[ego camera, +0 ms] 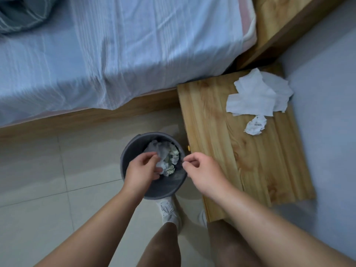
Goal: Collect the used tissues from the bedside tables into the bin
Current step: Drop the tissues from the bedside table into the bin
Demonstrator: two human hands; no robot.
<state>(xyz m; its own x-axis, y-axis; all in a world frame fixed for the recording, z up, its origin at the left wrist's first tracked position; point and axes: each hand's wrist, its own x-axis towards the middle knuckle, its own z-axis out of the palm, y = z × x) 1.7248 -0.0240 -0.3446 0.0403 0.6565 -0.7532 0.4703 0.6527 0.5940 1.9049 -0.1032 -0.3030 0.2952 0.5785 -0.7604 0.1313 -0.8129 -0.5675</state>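
A round grey bin stands on the tiled floor beside a wooden bedside table and holds several crumpled tissues. My left hand is over the bin's mouth, its curled fingers pinching a white tissue. My right hand hovers over the bin's right rim with loosely curled fingers and holds nothing. On the far part of the table lie flat white tissues in an overlapping heap, with a small crumpled tissue just in front of them.
A bed with a pale blue sheet and a wooden frame runs behind the bin. A wooden headboard stands at the upper right. My feet in white shoes stand just in front of the bin.
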